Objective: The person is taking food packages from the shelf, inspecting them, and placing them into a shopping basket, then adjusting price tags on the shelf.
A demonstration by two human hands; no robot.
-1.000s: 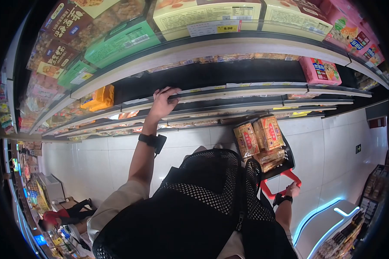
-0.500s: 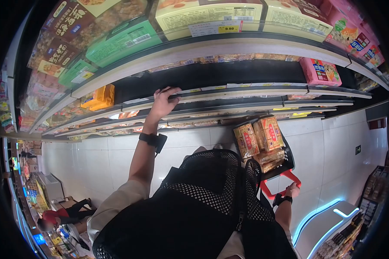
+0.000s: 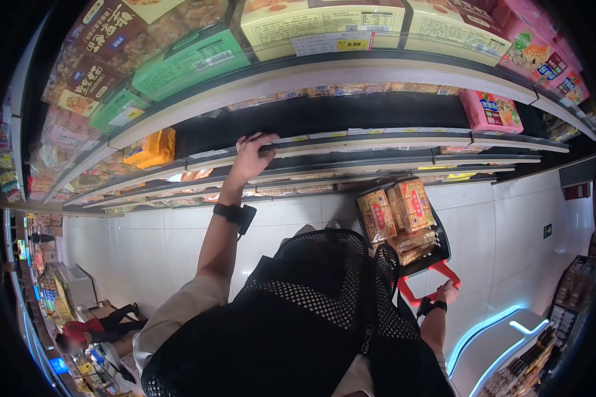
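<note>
My left hand point(image 3: 253, 153) rests on the front edge of a shelf point(image 3: 298, 114), fingers bent over the edge and slightly apart, with no item seen in it. At the lower right, my right hand point(image 3: 447, 292) is closed round the red handle point(image 3: 407, 291) of a black basket point(image 3: 444, 235). Several clear packs of brown snacks with red labels point(image 3: 414, 204) fill the basket. An orange pack point(image 3: 153, 149) lies on the shelf left of my left hand, and a pink pack point(image 3: 491, 111) lies toward its right end.
Boxes, green point(image 3: 192, 65) and cream point(image 3: 321, 23), stand on the upper shelf behind a price tag point(image 3: 333, 44). Lower shelves hold more packs. A person in red point(image 3: 86, 329) is at the lower left. A counter with a blue-white light strip point(image 3: 493, 337) stands at the lower right.
</note>
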